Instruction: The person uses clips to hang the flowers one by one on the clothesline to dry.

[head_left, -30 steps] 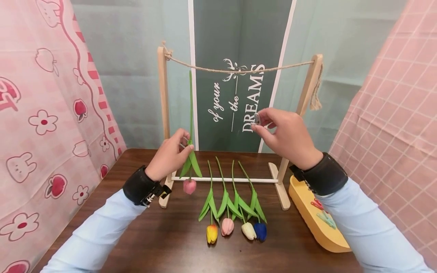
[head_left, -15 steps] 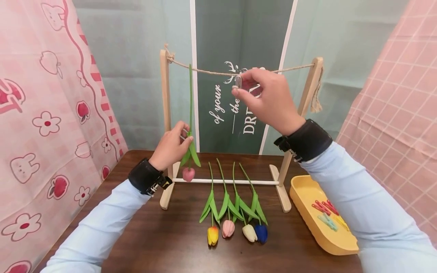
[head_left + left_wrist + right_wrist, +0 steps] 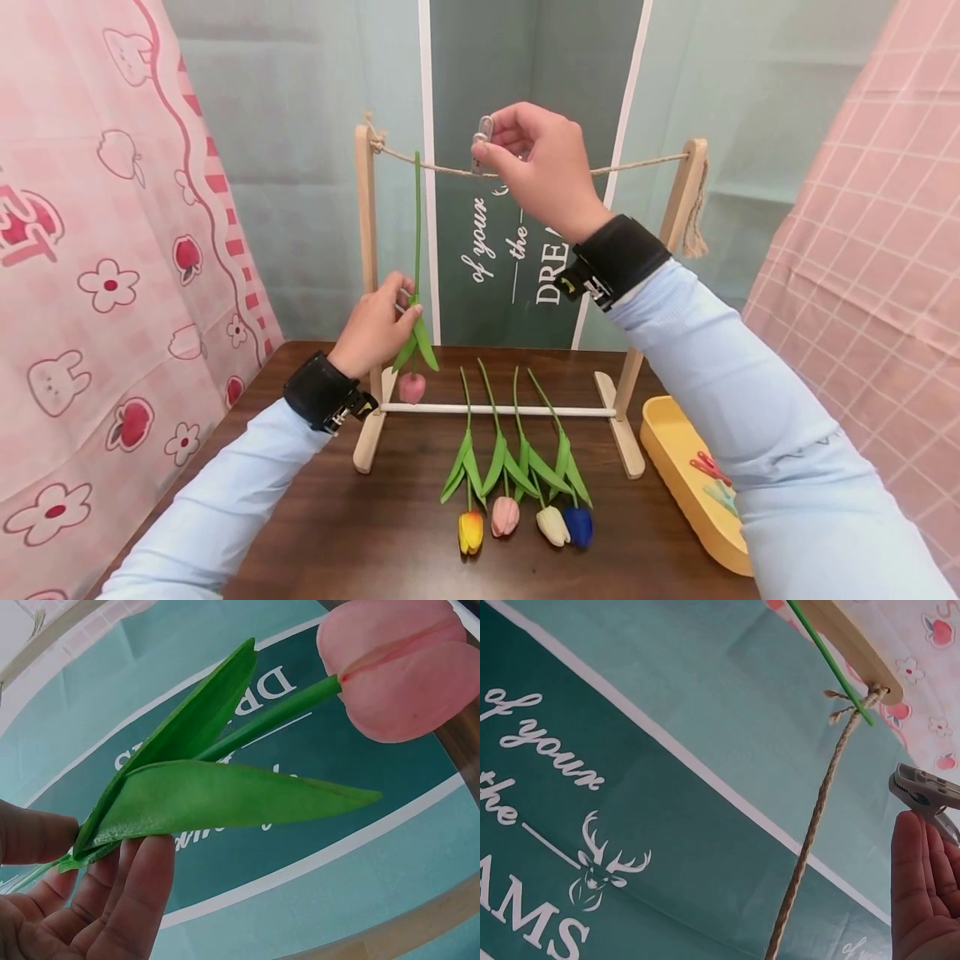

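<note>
Upside down, a pink tulip hangs from my left hand, which pinches its stem where the leaves begin. In the left wrist view, thumb and fingers close on the base of the leaves. The top end of the stem reaches the twine near the left post. My right hand holds a grey clothespin between thumb and fingers, by the twine and right of the stem. In the right wrist view the clothespin is apart from the twine.
Yellow, light pink, white and blue tulips lie in a row on the brown table. A wooden rack carries the twine. At right stands a yellow tray with red and green clothespins.
My right hand has moved up and left with the clothespin, from right of the middle to the twine near the stem. My left hand has raised the pink tulip slightly.
</note>
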{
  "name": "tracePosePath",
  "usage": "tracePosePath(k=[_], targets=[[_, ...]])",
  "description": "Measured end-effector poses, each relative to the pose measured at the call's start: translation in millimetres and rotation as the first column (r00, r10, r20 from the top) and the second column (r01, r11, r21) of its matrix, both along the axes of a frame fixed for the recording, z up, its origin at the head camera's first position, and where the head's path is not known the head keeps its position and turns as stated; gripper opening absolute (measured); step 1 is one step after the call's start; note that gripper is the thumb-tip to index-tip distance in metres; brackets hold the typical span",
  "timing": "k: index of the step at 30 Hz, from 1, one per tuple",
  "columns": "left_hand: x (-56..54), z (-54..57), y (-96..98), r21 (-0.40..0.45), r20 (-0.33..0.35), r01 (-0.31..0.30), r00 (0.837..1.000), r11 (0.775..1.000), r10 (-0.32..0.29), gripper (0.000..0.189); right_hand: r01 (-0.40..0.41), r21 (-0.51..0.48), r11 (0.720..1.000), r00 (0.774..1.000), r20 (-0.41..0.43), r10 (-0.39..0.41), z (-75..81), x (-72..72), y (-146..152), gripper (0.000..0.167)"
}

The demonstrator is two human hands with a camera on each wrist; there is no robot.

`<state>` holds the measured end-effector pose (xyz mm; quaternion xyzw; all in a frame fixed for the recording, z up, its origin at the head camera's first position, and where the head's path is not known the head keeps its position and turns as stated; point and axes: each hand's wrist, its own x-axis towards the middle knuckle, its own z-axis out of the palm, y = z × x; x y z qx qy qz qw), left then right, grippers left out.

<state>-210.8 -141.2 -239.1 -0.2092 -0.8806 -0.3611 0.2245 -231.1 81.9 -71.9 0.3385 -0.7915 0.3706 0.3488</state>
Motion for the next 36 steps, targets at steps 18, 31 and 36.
tracePosePath(k=[18,31,36], targets=[[-3.1,-1.0,-2.3,-0.004,0.017,-0.023,1.0,1.0,0.023,0.019,-0.105,-0.196,0.975,0.969,0.202,0.145,15.8,-26.4,-43.1,0.013],[-3.3,0.8,-0.3,0.011,0.027,-0.023,0.999,1.0,0.023,0.019,-0.028,-0.163,0.986,0.973,0.222,0.064,16.0,-31.5,-62.0,0.014],[-3.8,1.4,-0.6,0.016,0.035,-0.021,0.999,1.0,0.02,0.019,-0.031,-0.188,0.982,0.965,0.252,0.078,13.2,-35.0,-67.3,0.014]])
